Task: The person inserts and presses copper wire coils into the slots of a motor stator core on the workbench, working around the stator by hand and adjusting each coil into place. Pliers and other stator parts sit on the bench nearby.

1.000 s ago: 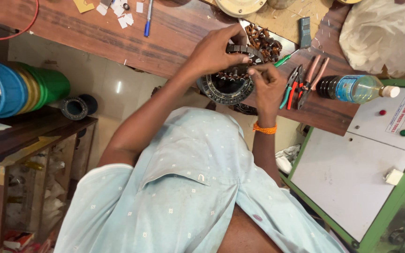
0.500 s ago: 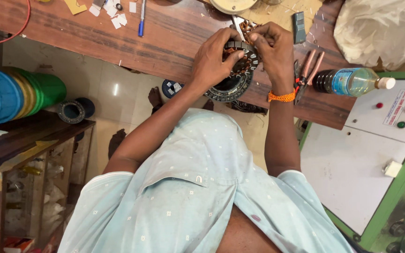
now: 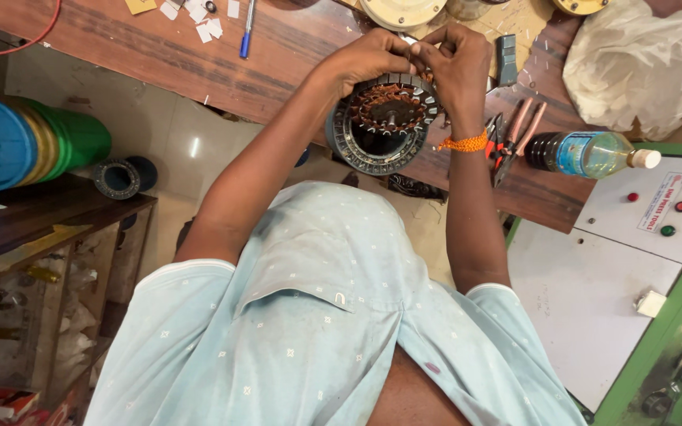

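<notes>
A round motor stator (image 3: 384,130) with a dark slotted steel ring and copper windings stands tilted at the edge of the wooden workbench (image 3: 144,55), its open face toward me. My left hand (image 3: 369,63) grips its upper left rim. My right hand (image 3: 458,67), with an orange thread band on the wrist, rests on the upper right rim. The fingertips of both hands meet at the top of the ring and pinch something small that I cannot make out.
Red-handled pliers (image 3: 511,134) and an oil bottle (image 3: 593,154) lie right of the stator, with a white plastic bag (image 3: 649,63) behind. A blue pen (image 3: 246,31) and paper scraps lie at the back left. A green-framed control panel (image 3: 641,229) stands right, stacked buckets (image 3: 25,146) left.
My right hand has risen from the stator's lower right side to its top rim, meeting my left hand. The stator now sits lower in view, its windings turned toward me.
</notes>
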`<state>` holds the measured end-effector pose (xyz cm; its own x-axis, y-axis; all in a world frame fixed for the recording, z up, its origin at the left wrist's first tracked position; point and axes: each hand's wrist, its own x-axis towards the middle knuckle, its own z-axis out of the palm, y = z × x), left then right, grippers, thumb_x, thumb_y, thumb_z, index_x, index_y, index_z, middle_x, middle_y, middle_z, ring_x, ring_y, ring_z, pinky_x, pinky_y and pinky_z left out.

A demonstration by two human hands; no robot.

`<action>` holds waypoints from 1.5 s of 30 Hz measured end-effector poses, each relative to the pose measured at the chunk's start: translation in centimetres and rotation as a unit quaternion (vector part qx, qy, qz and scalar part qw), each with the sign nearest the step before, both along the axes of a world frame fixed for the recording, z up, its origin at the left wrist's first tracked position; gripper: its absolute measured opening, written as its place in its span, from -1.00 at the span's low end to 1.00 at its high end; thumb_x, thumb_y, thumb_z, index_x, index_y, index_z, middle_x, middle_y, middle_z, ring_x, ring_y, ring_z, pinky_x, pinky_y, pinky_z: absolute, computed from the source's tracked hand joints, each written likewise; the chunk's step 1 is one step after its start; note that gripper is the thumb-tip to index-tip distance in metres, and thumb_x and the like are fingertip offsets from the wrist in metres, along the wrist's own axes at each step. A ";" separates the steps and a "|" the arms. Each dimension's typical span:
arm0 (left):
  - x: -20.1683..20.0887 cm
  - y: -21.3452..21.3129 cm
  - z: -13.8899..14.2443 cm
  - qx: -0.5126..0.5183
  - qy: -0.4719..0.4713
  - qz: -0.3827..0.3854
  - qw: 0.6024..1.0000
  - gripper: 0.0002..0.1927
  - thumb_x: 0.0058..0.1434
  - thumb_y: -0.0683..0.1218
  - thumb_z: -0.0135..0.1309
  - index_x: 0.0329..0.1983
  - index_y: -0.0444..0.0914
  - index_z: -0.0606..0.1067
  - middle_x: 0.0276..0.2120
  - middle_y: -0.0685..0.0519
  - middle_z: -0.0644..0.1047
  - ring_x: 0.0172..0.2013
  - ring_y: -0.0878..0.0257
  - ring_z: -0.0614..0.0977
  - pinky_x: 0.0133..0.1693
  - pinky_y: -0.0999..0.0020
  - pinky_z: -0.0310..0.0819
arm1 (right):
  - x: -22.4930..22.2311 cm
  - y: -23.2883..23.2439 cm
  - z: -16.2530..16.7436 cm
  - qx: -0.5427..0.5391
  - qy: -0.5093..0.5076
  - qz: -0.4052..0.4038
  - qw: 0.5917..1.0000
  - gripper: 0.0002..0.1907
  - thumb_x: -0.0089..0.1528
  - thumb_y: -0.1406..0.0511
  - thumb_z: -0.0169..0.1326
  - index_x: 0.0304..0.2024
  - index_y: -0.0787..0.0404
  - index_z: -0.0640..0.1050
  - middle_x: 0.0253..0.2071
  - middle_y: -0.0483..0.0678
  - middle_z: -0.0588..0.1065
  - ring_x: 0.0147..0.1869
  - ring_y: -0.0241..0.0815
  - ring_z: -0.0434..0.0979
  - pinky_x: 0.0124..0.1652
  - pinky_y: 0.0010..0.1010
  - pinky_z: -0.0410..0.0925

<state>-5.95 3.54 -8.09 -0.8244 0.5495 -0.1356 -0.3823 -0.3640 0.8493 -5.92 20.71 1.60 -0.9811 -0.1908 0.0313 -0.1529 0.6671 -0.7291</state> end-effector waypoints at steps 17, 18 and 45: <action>1.2 -4.2 2.7 -0.073 0.162 -0.075 0.981 -0.81 0.30 -0.15 0.20 -0.06 -0.31 0.63 -0.31 0.23 0.60 -0.32 0.51 0.52 -0.30 0.56 0.42 | 11.4 -0.7 2.4 -0.012 0.011 -0.023 1.000 -0.88 0.25 0.39 0.31 -0.30 0.31 0.60 -0.61 -0.20 0.18 -0.51 -0.39 0.07 -0.48 -0.43 -0.01; 1.1 -4.1 2.9 -0.061 0.169 -0.078 0.981 -0.79 0.29 -0.13 0.21 -0.05 -0.31 0.63 -0.31 0.24 0.60 -0.31 0.52 0.53 -0.28 0.56 0.43 | 11.6 -0.3 1.8 -0.022 0.016 -0.026 0.999 -0.88 0.26 0.39 0.31 -0.30 0.31 0.60 -0.60 -0.21 0.18 -0.50 -0.39 0.06 -0.47 -0.43 -0.02; 9.4 2.1 9.3 -0.352 0.214 0.274 0.869 -0.69 0.14 -0.05 0.32 -0.07 -0.13 0.51 -0.19 0.06 0.57 -0.15 0.09 0.66 -0.13 0.18 0.53 | 4.3 3.6 2.1 -0.034 0.043 0.028 0.998 -0.91 0.32 0.43 0.30 -0.22 0.37 0.62 -0.45 -0.15 0.48 -0.46 -0.49 0.25 -0.47 -0.56 0.11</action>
